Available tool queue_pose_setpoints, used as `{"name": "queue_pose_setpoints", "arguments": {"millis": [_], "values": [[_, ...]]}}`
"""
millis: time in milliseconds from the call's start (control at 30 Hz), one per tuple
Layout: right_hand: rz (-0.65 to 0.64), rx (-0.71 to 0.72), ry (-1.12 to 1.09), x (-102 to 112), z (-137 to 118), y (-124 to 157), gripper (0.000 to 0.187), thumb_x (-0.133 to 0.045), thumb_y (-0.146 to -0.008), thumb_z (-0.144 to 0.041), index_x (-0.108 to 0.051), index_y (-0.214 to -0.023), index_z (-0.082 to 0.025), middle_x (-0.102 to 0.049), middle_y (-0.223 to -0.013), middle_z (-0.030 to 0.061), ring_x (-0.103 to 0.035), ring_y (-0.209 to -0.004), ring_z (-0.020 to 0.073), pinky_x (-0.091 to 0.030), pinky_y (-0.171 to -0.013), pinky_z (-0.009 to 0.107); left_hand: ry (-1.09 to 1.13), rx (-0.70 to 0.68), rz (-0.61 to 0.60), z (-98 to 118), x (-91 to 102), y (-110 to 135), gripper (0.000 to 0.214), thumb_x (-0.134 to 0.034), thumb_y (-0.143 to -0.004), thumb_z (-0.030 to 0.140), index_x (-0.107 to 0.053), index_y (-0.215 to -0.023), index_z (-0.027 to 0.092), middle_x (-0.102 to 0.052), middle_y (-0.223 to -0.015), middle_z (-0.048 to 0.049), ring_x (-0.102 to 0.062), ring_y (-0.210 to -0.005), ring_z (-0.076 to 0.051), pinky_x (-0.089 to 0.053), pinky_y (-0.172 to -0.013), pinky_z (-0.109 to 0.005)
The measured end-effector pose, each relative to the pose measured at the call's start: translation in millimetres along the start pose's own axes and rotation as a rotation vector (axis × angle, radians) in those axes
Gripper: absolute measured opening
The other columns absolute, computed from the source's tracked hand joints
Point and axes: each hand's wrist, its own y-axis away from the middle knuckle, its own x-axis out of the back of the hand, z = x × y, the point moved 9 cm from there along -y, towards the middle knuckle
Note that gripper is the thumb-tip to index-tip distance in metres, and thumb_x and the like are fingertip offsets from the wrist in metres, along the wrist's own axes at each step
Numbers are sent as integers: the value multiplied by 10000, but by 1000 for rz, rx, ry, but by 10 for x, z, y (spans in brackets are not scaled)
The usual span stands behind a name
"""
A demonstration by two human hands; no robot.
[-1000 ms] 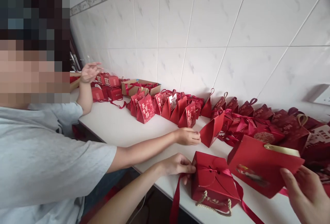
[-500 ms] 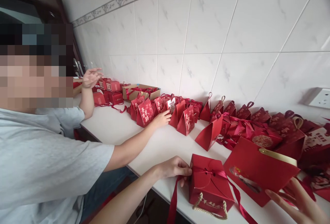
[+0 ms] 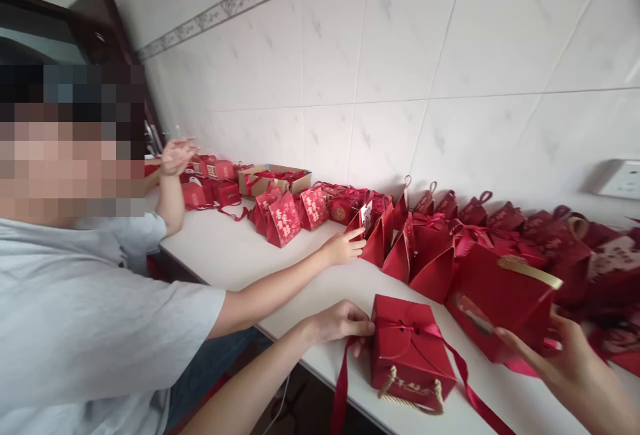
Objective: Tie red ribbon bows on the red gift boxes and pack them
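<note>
A red gift box (image 3: 407, 371) with a thin ribbon tied over its top and a twisted gold rope handle stands near the table's front edge. At its left side, my left hand (image 3: 343, 323) pinches the red ribbon (image 3: 340, 385), whose tail hangs below my fingers. Farther right, my right hand (image 3: 567, 358) grips a red triangular gift box (image 3: 500, 301) with a gold strap, thumb on its front; the fingers behind are partly hidden. This box is tilted and meets the row of standing triangular boxes (image 3: 435, 255).
A co-worker's hand (image 3: 346, 247) touches the left end of that row. More red boxes (image 3: 285, 218) stand farther left, beside an open cardboard box (image 3: 250, 185). Along the tiled wall (image 3: 390, 75) more red boxes are packed; a socket (image 3: 620, 180) is at right.
My right hand has moved the triangular box leftward against the others. The co-worker's hand has slid several boxes right, closing them up. My left hand stays by the rope-handled box.
</note>
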Motion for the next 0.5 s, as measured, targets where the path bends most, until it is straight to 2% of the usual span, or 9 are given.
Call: {"name": "queue_pose_setpoints", "arguments": {"millis": [100,167,267,333,500], "values": [[-44,-108,74,25,8,14,547,-601,-577,-658,-408,-903,-264,-676,-778,104,-670,-692,341,-521,-524,407,-1,-7,-17,-21,5,-17,498,-622,-707,628,-565,-581,150,-546,-491,6,-436,-394,-78,-320,-476,-240],[-101,-130,93,23,-5,47,529,-588,-554,-657,-422,-856,-256,-668,-748,88,-664,-617,319,-509,-512,408,-1,-6,-27,-40,7,-30,520,-629,-693,642,-556,-582,138,-547,-486,1,-453,-400,-83,-315,-471,-237],[-157,-110,19,11,-55,105,422,-546,-593,-592,-451,-823,-251,-694,-770,97,-679,-601,296,-502,-518,378,0,-1,-38,-55,7,-42,544,-634,-673,659,-552,-581,130,-538,-459,3,-477,-409,-91,-317,-471,-231],[-169,-89,-2,0,-81,139,342,-531,-617,-558,-450,-762,-259,-699,-704,89,-678,-587,292,-490,-497,359,-2,4,-40,-55,6,-43,547,-631,-675,661,-552,-579,128,-535,-450,5,-484,-413,-91,-322,-472,-225],[-132,-85,49,-21,-44,242,248,-485,-669,-506,-415,-664,-268,-692,-636,75,-661,-573,280,-488,-495,360,-7,9,-28,-26,8,-27,562,-635,-653,678,-550,-574,128,-542,-461,4,-486,-411,-89,-320,-462,-218]]}}
